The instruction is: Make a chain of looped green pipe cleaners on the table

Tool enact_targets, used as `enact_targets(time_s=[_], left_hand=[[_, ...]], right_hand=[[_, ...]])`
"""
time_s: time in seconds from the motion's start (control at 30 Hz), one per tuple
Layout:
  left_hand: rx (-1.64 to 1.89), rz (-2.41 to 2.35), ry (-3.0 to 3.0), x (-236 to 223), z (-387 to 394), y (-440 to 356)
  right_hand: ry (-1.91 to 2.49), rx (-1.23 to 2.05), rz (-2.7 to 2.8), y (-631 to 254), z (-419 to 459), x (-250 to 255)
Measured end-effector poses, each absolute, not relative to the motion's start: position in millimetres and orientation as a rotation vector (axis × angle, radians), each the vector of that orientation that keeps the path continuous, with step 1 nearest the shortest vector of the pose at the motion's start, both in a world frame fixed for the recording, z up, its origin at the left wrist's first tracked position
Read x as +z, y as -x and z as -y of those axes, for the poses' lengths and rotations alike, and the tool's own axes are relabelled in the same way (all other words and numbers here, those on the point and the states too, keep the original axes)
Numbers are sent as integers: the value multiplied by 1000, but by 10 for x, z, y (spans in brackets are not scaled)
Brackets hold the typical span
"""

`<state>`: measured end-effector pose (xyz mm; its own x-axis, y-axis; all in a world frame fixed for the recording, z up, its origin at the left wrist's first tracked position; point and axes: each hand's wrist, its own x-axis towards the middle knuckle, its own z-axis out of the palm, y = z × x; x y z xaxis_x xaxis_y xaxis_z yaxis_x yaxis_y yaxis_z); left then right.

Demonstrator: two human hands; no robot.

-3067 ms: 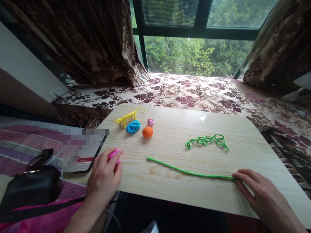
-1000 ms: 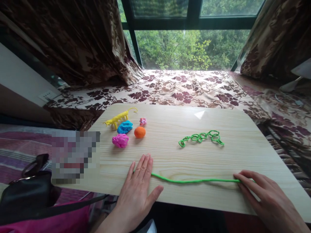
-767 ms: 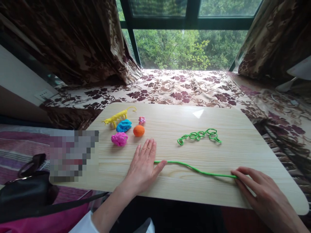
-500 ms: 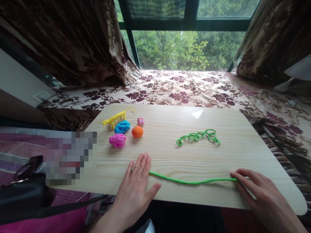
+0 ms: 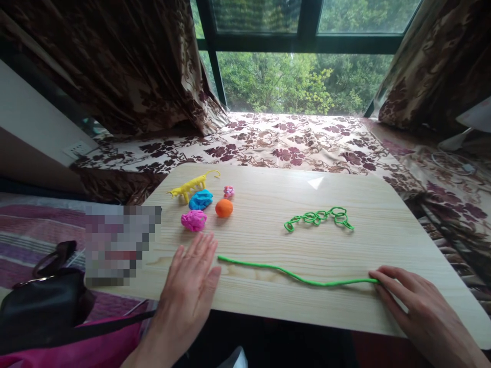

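A long thin roll of green modelling clay (image 5: 286,271) lies across the front of the pale wooden table (image 5: 264,296), bending gently along its length. My right hand (image 5: 414,299) pinches its right end between thumb and fingers. Just left of the roll's free end, my left hand (image 5: 190,273) is stretched flat with its fingers out, apart from the clay. Farther back on the right rests a chain of green clay rings (image 5: 318,218). Beyond my left fingertips sit a magenta clay lump (image 5: 194,220), a blue lump (image 5: 200,200) and an orange ball (image 5: 224,208).
A yellow clay animal figure (image 5: 188,187) and a small pink-and-white piece (image 5: 228,191) are at the table's back left. A black bag (image 5: 46,301) lies beside the table on the left. Behind the table is a floral-covered window ledge (image 5: 261,138).
My left hand has come off the green clay roll and shifted left, uncovering its left end. The right hand keeps its pinch on the other end. The view has shifted slightly.
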<state>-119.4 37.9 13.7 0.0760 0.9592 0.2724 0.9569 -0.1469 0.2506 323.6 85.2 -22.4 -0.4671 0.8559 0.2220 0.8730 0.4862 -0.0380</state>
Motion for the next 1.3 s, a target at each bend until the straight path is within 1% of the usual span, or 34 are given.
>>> enact_targets(time_s=[0.1, 0.2, 0.37, 0.6, 0.8, 1.0, 1.17, 1.3], left_hand=[[244, -1948, -2488, -34, -268, 1086], [114, -1964, -2521, -130, -289, 1049], [145, -2018, -2504, -114, -473, 1029], [79, -2040, -2506, -160, -144, 1040], [166, -2080, -2484, -127, -380, 1002], [108, -2060, -2482, -142, -165, 1049], [208, -2105, -2441, -125, -391, 996], [177, -2068, -2470, -132, -266, 1002]], right_hand=[[1496, -119, 2524, -3252, -856, -239], [1509, -120, 2521, -3257, -845, -242], [1514, -120, 2508, -3252, -854, -248], [1498, -120, 2511, -3293, -845, -289], [1509, -106, 2525, -3232, -821, -253], [1548, -86, 2519, -3222, -779, -244], [1535, -73, 2530, -3216, -803, -251], [1554, -93, 2504, -3202, -783, -257]])
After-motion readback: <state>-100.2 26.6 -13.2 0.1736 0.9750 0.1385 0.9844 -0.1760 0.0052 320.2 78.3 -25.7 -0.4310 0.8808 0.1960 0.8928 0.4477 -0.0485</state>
